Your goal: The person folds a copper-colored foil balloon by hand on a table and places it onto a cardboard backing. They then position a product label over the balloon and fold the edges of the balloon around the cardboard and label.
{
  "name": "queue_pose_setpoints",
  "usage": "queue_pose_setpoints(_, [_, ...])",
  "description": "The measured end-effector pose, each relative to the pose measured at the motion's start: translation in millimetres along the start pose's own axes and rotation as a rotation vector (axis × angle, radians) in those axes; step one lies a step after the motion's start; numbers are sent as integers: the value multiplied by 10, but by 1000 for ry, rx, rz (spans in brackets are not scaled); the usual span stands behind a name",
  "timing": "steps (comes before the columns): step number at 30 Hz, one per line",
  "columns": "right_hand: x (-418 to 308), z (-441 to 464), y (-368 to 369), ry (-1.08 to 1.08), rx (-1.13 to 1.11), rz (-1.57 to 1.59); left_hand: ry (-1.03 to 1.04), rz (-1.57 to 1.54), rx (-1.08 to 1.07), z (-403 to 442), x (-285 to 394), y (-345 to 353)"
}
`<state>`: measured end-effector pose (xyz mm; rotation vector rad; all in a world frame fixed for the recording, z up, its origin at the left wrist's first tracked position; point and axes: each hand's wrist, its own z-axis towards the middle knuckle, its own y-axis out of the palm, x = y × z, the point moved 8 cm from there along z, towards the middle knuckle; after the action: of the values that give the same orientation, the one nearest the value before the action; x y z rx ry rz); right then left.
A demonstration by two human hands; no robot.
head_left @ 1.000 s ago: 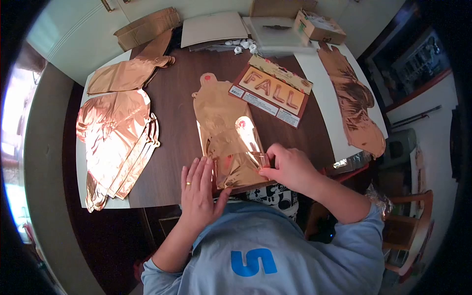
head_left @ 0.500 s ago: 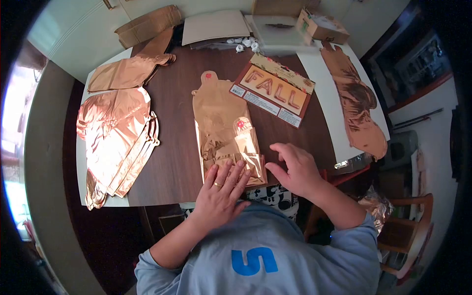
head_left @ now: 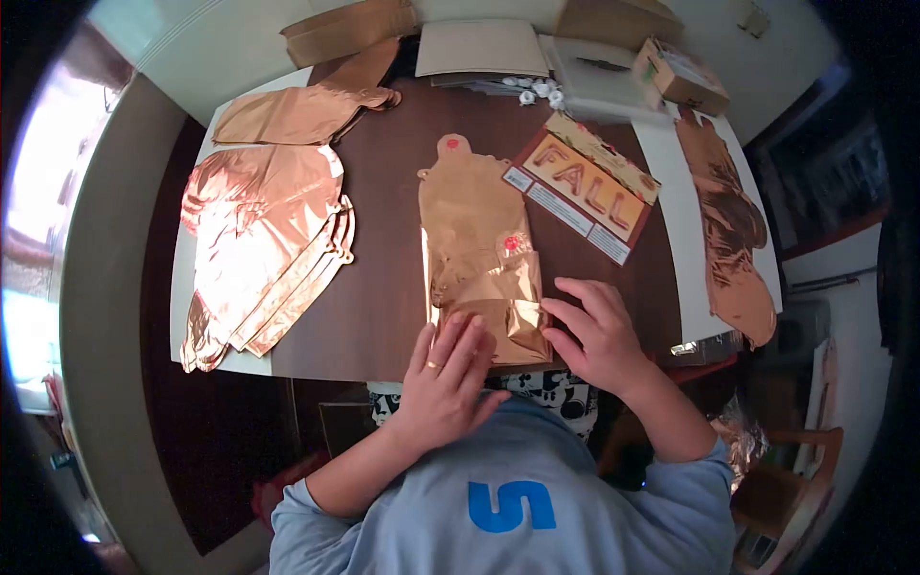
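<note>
A copper foil balloon (head_left: 471, 216), lying flat and partly folded at its near end, is in the middle of the table. Red marks show on its far tab and near its right side. My left hand (head_left: 448, 379) rests on the balloon's near end with fingers stretched out flat; a ring is on one finger. My right hand (head_left: 596, 335) is at the balloon's lower right edge, its fingers apart and the fingertips at or touching the foil. Beyond it lies a card package (head_left: 585, 187) printed FALL, tilted on the table.
Several copper foil balloons (head_left: 264, 230) are stacked on the left, with more foil (head_left: 287, 115) behind them. Another foil balloon (head_left: 721, 230) lies on white board at the right. White boards (head_left: 479, 48), small white pieces (head_left: 541, 91) and a cardboard box (head_left: 682, 77) stand at the back.
The head view has shifted, moving the table's contents rightward in the picture. My right hand has come to the balloon's right edge. My left hand stays on its near end.
</note>
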<state>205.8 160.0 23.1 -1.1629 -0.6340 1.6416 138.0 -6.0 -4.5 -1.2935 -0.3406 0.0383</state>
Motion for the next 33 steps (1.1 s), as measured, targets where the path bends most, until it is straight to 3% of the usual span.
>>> queue_pose_setpoints(5, [-4,-67,-32,127,61,38,-319,-143,350,-51,-359,-416])
queue_pose_setpoints(8, [58,-81,2,213,56,52,-513,-188,270,-54,-589,-326])
queue_pose_setpoints(16, [21,22,101,153,-1,54,-515,-65,232,101,-752,-256])
queue_pose_setpoints(20, [22,126,130,-34,-85,23,-525,-79,238,68,-790,-215])
queue_pose_setpoints(29, [88,207,195,-42,-220,9,-489,-81,290,31,-728,-295])
queue_pose_setpoints(32, [89,201,201,-43,-218,8,-57,-32,316,51,-315,-399])
queue_pose_setpoints(33, [95,192,212,-41,-221,16,27,-49,213,63,-192,-324])
